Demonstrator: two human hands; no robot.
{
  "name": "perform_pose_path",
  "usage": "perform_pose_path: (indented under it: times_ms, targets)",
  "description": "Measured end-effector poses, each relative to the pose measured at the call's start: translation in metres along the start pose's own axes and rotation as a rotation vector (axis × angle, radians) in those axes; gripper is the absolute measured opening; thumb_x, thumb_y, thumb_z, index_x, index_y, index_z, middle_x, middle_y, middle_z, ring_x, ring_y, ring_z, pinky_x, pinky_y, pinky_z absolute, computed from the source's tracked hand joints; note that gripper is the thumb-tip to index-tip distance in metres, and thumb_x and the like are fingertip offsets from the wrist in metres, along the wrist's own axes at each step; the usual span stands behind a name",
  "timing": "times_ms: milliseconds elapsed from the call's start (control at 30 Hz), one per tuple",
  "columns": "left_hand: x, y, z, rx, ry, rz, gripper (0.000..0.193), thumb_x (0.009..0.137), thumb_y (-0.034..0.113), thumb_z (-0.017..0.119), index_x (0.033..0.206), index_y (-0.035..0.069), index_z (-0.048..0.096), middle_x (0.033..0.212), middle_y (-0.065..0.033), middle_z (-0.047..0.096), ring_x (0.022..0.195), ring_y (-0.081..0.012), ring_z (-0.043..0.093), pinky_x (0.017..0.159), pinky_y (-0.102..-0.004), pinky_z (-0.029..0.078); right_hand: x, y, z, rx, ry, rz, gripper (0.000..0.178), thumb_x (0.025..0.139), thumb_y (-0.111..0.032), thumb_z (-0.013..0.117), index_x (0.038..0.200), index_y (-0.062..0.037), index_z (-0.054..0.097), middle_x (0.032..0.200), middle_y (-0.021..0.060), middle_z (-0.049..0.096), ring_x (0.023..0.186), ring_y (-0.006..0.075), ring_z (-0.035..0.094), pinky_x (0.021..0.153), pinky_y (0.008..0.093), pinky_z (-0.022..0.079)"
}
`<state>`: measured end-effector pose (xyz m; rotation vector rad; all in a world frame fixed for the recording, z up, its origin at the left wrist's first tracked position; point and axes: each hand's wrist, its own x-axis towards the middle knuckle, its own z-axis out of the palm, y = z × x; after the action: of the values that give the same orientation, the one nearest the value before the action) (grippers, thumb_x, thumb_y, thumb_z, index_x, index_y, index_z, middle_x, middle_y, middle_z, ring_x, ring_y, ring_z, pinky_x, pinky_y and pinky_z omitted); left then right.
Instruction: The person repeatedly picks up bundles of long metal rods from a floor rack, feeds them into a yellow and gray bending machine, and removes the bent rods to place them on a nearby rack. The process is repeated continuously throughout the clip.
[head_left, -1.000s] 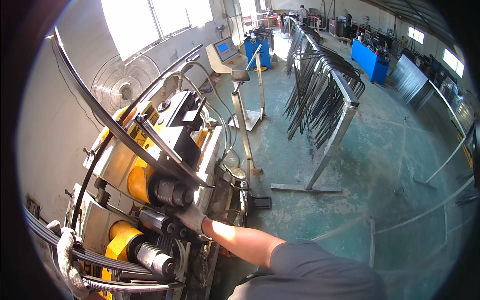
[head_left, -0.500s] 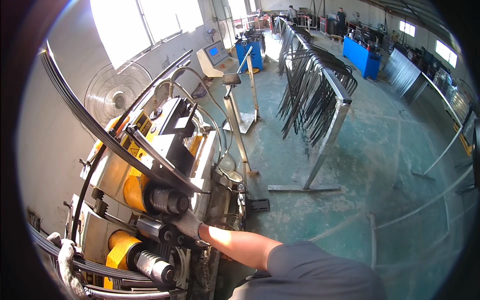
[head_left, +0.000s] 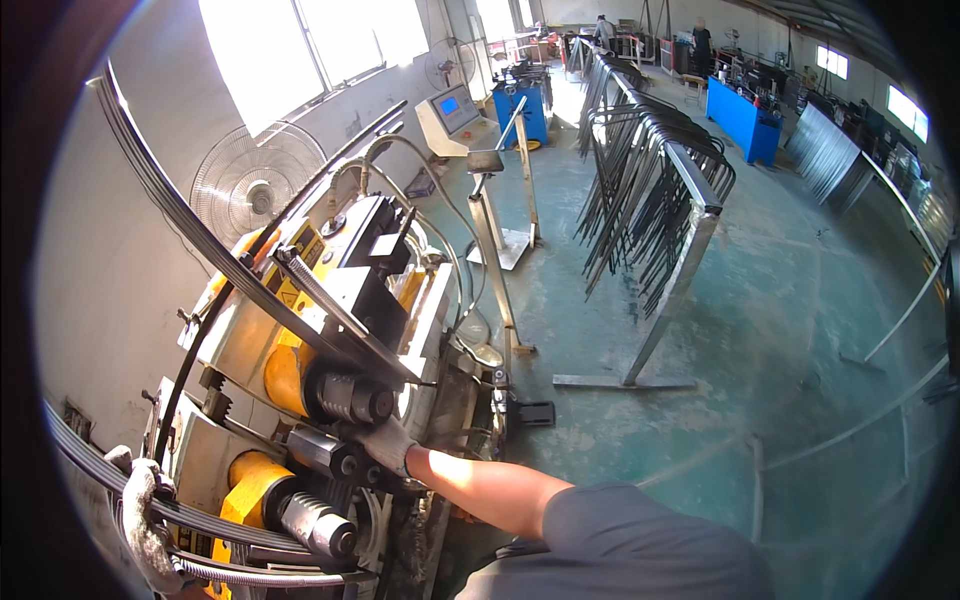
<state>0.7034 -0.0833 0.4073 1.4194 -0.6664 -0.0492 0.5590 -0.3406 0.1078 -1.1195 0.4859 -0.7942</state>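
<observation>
A yellow and white bending machine with ridged steel rollers stands at the left. My left hand, in a pale knitted glove, is closed round a bundle of long dark metal tubes that curves in past the lower roller. My right hand, in a similar glove, reaches in just below the upper roller, near the dark block with round ends. Its fingers are hidden behind machine parts. A second bundle of curved dark tubes arcs down from the upper left to the upper roller.
Bent black tubes hang in a row on a metal rack ahead to the right. A wire fan and a control console stand by the wall. Hoses loop over the machine. Two people work far back.
The whole scene has shifted slightly right and down in the picture as my head turned. Both hands keep about the same places on the machine and the tubes.
</observation>
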Motion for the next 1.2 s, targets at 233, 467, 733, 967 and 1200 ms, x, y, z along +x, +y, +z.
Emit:
perform_pose_path:
  times_ms: [233,467,733,967,1200]
  targets:
    - [0.005,0.015,-0.014,-0.012,-0.039,-0.026,0.04,0.112,0.008,0.067,0.151,0.003,0.057,0.105,-0.0074,0.07,0.089,-0.0133,0.068,0.083,-0.0278,0.059,0.006,0.011,0.001,0.086,0.042,0.036,0.044,0.096,-0.018,0.083,0.136,-0.0024,0.077,0.126,0.0112,0.081,0.107,0.0194,0.077,0.094,0.0384,0.063]
    - [0.003,0.037,-0.027,0.037,0.018,-0.178,0.03,0.116,0.014,0.066,0.142,0.001,0.066,0.109,-0.0113,0.076,0.094,-0.0192,0.074,0.087,-0.0318,0.063,0.03,0.081,-0.016,-0.217,0.021,0.012,0.035,0.098,-0.015,0.08,0.13,-0.0019,0.077,0.118,0.0089,0.082,0.106,0.0179,0.076,0.094,0.0387,0.061]
    - [-0.025,0.049,-0.01,0.344,0.018,-0.095,0.032,0.113,0.013,0.068,0.144,0.008,0.062,0.105,-0.0058,0.07,0.093,-0.0113,0.069,0.085,-0.0269,0.057,0.025,0.079,-0.013,0.123,-0.017,-0.027,0.018,0.103,-0.003,0.074,0.119,0.0029,0.078,0.11,0.0098,0.082,0.098,0.0207,0.078,0.088,0.0378,0.063]
    - [-0.028,0.048,-0.014,0.371,0.0,-0.009,0.039,0.113,0.011,0.069,0.15,0.005,0.059,0.111,-0.0086,0.072,0.1,-0.0159,0.071,0.093,-0.0307,0.06,0.032,0.085,-0.017,0.024,-0.054,-0.059,0.023,0.1,-0.005,0.08,0.121,0.004,0.08,0.113,0.0101,0.082,0.098,0.0166,0.076,0.084,0.035,0.058]
    - [-0.028,0.045,-0.016,0.412,0.035,-0.027,0.04,0.114,0.008,0.068,0.152,0.003,0.058,0.115,-0.0112,0.072,0.105,-0.0191,0.072,0.097,-0.0329,0.061,0.027,0.08,-0.015,-0.137,-0.047,-0.055,0.025,0.096,-0.009,0.082,0.117,0.003,0.079,0.109,0.0137,0.084,0.106,0.0258,0.079,0.091,0.0404,0.057]
